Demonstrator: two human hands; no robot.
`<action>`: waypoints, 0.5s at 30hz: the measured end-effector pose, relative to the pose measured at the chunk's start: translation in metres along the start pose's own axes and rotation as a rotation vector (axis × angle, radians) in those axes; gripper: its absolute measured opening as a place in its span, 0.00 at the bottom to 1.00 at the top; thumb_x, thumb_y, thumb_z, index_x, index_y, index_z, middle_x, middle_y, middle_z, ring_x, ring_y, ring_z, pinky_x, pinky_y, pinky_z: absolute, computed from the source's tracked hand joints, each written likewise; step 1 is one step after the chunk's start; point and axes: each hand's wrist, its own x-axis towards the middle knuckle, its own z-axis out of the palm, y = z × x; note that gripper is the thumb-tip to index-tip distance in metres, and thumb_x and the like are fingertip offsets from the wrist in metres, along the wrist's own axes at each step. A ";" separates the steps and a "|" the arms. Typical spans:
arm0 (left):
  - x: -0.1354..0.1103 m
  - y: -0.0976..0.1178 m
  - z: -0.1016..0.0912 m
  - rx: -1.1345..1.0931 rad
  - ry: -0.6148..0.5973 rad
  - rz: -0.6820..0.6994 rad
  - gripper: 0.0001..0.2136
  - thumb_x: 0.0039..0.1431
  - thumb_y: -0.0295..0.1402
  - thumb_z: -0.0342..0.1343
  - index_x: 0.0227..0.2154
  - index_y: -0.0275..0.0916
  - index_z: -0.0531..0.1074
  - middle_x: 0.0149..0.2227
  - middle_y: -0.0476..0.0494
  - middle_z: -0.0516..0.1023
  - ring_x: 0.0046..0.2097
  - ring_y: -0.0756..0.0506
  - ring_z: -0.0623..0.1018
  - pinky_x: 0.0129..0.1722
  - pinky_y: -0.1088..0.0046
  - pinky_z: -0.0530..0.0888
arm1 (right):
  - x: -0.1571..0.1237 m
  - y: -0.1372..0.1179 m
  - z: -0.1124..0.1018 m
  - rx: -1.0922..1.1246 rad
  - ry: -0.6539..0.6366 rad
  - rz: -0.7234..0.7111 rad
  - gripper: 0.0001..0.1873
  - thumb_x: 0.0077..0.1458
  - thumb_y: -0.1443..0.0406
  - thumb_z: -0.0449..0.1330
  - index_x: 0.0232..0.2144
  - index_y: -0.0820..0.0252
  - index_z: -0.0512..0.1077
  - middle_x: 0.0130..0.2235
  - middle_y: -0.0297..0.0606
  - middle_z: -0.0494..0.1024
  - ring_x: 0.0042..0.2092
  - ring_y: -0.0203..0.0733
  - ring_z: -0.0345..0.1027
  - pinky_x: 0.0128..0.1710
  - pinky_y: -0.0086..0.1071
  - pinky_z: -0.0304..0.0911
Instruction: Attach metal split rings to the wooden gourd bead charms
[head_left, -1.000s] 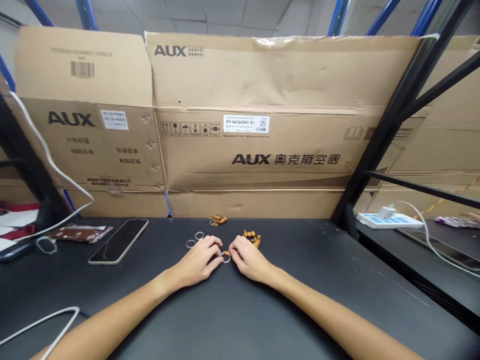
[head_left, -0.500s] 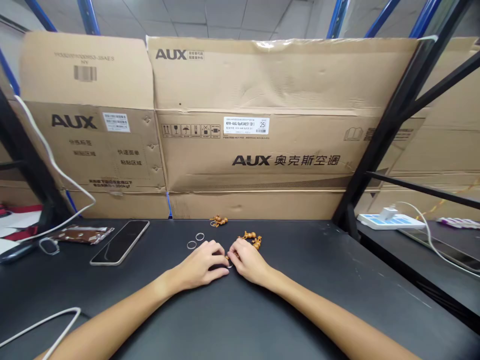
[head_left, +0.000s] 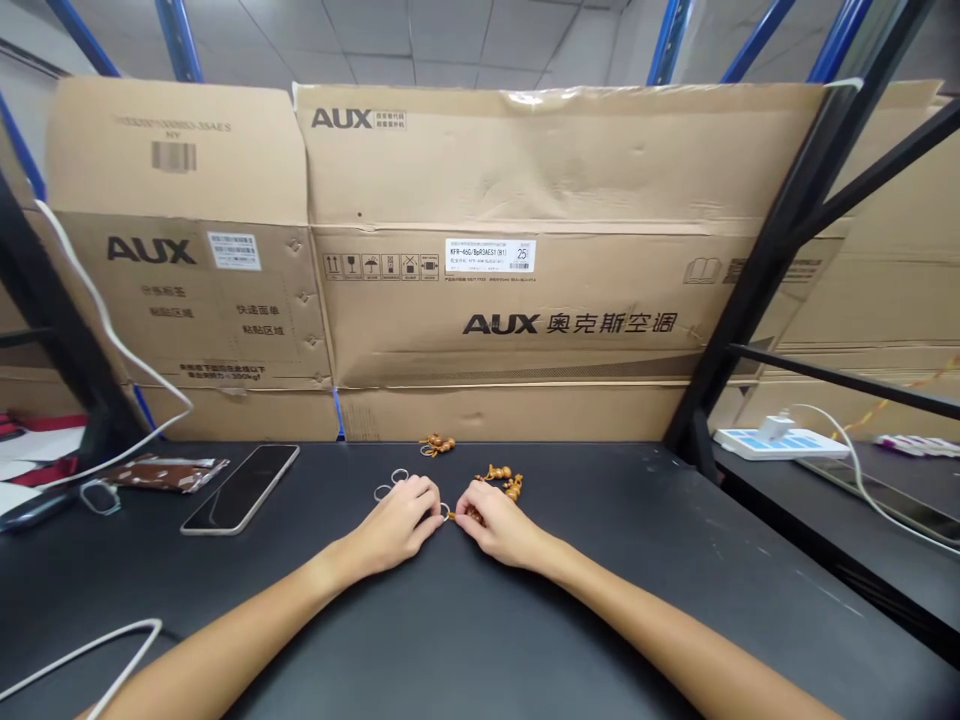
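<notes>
My left hand (head_left: pixel 401 518) and my right hand (head_left: pixel 496 522) rest close together on the black table (head_left: pixel 600 600), fingertips almost meeting. Between them sits a small metal key ring (head_left: pixel 445 513), pinched by the fingers of my left hand. My right hand pinches the cord end of a brown wooden gourd charm (head_left: pixel 504 482) right against the ring. Two loose metal rings (head_left: pixel 391 483) lie just beyond my left hand. Another gourd charm (head_left: pixel 438 444) lies farther back near the cardboard.
Large AUX cardboard boxes (head_left: pixel 525 250) wall off the table's back. A phone (head_left: pixel 241 488) and a brown packet (head_left: pixel 165 472) lie at the left, with white cables (head_left: pixel 82 640). A black rack post (head_left: pixel 757 290) stands at the right, with a power strip (head_left: pixel 772 440) beyond it.
Both hands stayed together at the ring, shifting slightly. The right hand's fingers now hold the charm's cord at the ring. The camera tilted down a little.
</notes>
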 end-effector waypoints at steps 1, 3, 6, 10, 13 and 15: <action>0.000 0.000 0.000 -0.004 0.001 0.006 0.07 0.65 0.32 0.46 0.32 0.39 0.67 0.39 0.44 0.71 0.41 0.45 0.70 0.44 0.67 0.68 | 0.000 0.000 0.001 -0.009 0.005 -0.002 0.05 0.56 0.72 0.55 0.30 0.59 0.68 0.31 0.35 0.69 0.34 0.38 0.63 0.36 0.30 0.60; -0.001 0.001 0.000 -0.018 0.009 0.011 0.07 0.64 0.32 0.47 0.32 0.39 0.68 0.40 0.43 0.71 0.42 0.45 0.70 0.45 0.66 0.68 | 0.000 -0.001 0.003 -0.022 0.021 -0.002 0.05 0.57 0.71 0.54 0.29 0.59 0.67 0.31 0.35 0.69 0.33 0.38 0.63 0.37 0.31 0.60; -0.002 0.002 -0.001 -0.030 0.022 0.009 0.06 0.63 0.35 0.51 0.32 0.39 0.68 0.41 0.43 0.70 0.43 0.44 0.70 0.46 0.66 0.68 | 0.000 -0.001 0.005 -0.005 0.043 0.009 0.06 0.58 0.70 0.53 0.30 0.59 0.66 0.30 0.34 0.69 0.32 0.37 0.63 0.38 0.32 0.60; -0.002 0.002 -0.001 -0.022 0.029 0.022 0.08 0.64 0.33 0.47 0.33 0.40 0.70 0.43 0.43 0.70 0.44 0.45 0.70 0.47 0.66 0.68 | 0.000 -0.001 0.005 0.049 0.051 0.019 0.06 0.59 0.69 0.52 0.30 0.59 0.66 0.30 0.34 0.69 0.32 0.37 0.63 0.36 0.31 0.60; -0.001 0.002 -0.001 -0.030 0.027 0.020 0.09 0.65 0.31 0.46 0.34 0.40 0.70 0.43 0.44 0.70 0.43 0.45 0.70 0.47 0.66 0.69 | 0.000 0.000 0.005 0.057 0.077 0.037 0.07 0.60 0.69 0.51 0.30 0.58 0.65 0.31 0.34 0.69 0.32 0.37 0.63 0.35 0.31 0.60; -0.001 0.001 -0.001 -0.043 0.028 0.019 0.09 0.65 0.31 0.46 0.33 0.40 0.70 0.43 0.44 0.70 0.43 0.45 0.70 0.47 0.67 0.69 | 0.000 0.001 0.006 0.043 0.093 0.058 0.07 0.60 0.69 0.51 0.29 0.58 0.65 0.30 0.34 0.69 0.32 0.37 0.63 0.35 0.31 0.59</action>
